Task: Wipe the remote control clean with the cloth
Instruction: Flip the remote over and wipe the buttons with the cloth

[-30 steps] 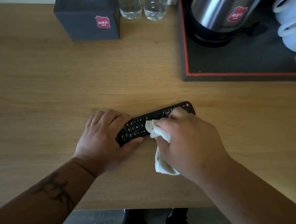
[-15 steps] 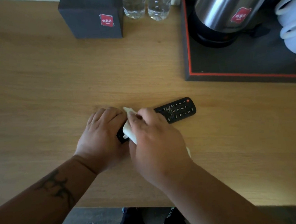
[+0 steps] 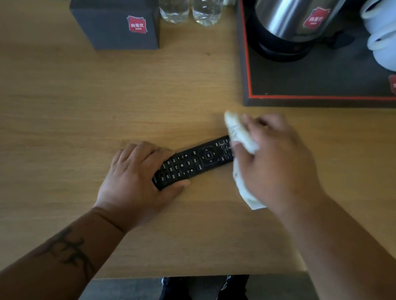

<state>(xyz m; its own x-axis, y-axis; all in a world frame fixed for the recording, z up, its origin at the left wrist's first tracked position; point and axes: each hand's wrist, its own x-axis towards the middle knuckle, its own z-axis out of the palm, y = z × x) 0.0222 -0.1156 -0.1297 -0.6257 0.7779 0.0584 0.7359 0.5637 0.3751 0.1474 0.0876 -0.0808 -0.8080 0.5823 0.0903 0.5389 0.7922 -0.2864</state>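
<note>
A black remote control lies buttons up on the wooden table, angled from lower left to upper right. My left hand grips its near-left end, thumb on the front edge and fingers over the back edge. My right hand holds a crumpled white cloth against the remote's right end, which it hides. A tail of the cloth hangs down below the hand.
A dark grey box with a red label and two clear water bottles stand at the back. A black tray with a red rim at the back right holds a steel kettle and white cups.
My right hand swept the cloth from the remote's middle to its left end, then back along it to the right end. The left hand kept its grip on the remote.
</note>
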